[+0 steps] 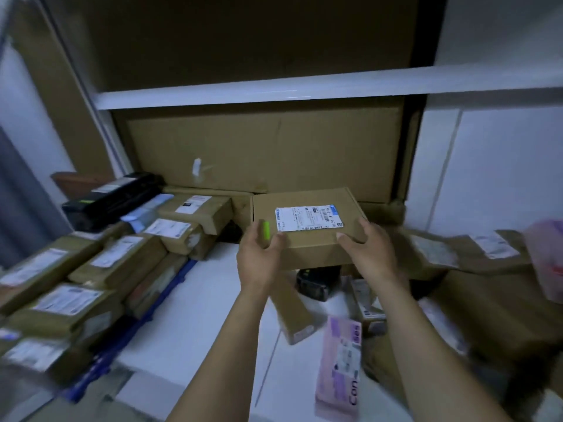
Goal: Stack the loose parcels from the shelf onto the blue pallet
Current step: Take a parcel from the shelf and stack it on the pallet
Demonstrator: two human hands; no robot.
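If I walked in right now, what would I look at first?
Probably the flat brown box with a white label, held in the middle by the left hand and the right hand. Then the pile of parcels on the blue pallet at the left, and a pink box lying on the white floor near the bottom.

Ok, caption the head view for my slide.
The left hand and right hand grip a flat brown cardboard parcel with a white label, beside labelled parcels stacked on the blue pallet.
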